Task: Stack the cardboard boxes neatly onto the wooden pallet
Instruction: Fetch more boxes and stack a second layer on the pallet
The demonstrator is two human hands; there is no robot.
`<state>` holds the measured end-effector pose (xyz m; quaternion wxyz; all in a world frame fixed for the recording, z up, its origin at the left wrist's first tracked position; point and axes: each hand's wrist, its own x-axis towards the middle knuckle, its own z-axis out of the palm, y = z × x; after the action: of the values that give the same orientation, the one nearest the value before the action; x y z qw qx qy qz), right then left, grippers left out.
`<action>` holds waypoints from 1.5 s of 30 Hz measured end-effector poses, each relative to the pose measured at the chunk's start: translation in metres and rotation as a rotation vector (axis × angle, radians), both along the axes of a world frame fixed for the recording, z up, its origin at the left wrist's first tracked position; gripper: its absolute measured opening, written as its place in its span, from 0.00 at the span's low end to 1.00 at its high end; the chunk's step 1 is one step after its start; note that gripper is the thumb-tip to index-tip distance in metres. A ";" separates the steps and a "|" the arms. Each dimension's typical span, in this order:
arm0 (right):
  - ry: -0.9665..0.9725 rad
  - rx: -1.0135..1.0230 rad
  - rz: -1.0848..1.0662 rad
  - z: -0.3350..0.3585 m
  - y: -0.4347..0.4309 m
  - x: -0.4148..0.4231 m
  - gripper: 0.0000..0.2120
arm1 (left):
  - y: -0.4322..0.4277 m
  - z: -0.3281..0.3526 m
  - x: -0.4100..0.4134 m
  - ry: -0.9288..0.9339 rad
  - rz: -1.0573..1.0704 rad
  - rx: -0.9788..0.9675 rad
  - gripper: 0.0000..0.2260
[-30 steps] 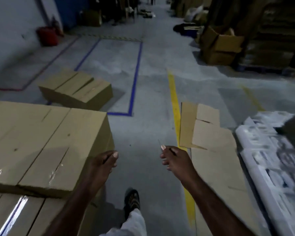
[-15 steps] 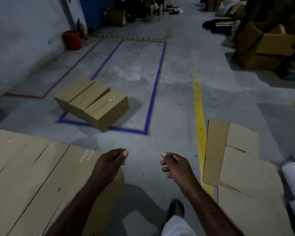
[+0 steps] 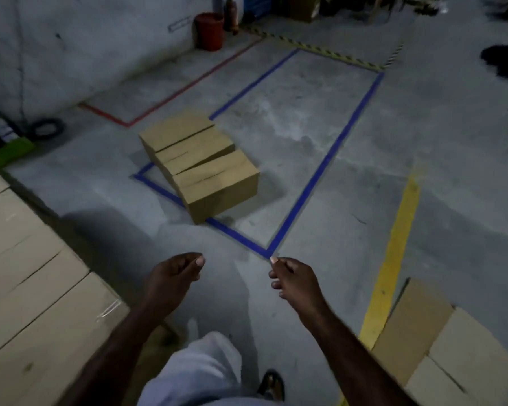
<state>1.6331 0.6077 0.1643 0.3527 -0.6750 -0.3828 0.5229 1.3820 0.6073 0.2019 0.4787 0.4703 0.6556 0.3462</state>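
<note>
Head view. Three cardboard boxes (image 3: 200,162) sit on the concrete floor (image 3: 364,171) ahead of the person, side by side and touching, forming one row. The row's long axis runs diagonally from far left to near right. Each box's top seam lies across that axis, pointing toward the far right. The nearest box's lower corner overlaps the blue tape line (image 3: 320,174) that outlines a rectangle on the floor, and the row straddles that rectangle's left corner. The left hand (image 3: 170,278) is low in front of the body, fingers loosely curled inward, thumb on top, holding nothing. The right hand (image 3: 295,281) is level with it and apart, fingers loosely bent, thumb tip near the index finger, also empty. Both are well short of the row. A stack of boxes (image 3: 27,288) fills the lower left, tops sealed with clear tape. Flattened cardboard (image 3: 452,347) lies lower right beside a yellow floor line (image 3: 399,230). A red bucket (image 3: 209,30) stands by the far wall. A green package (image 3: 6,148) sits at the left edge, its print too blurred to read.
</note>
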 end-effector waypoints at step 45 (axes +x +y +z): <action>-0.266 -0.600 0.137 -0.517 0.783 -0.224 0.37 | 0.965 -0.503 -0.119 0.723 -0.688 -0.343 0.21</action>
<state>1.4093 1.3902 -0.3524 0.0492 -0.7838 -0.2990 0.5420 1.2629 1.5718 -0.3010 0.3780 0.6628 0.6337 -0.1276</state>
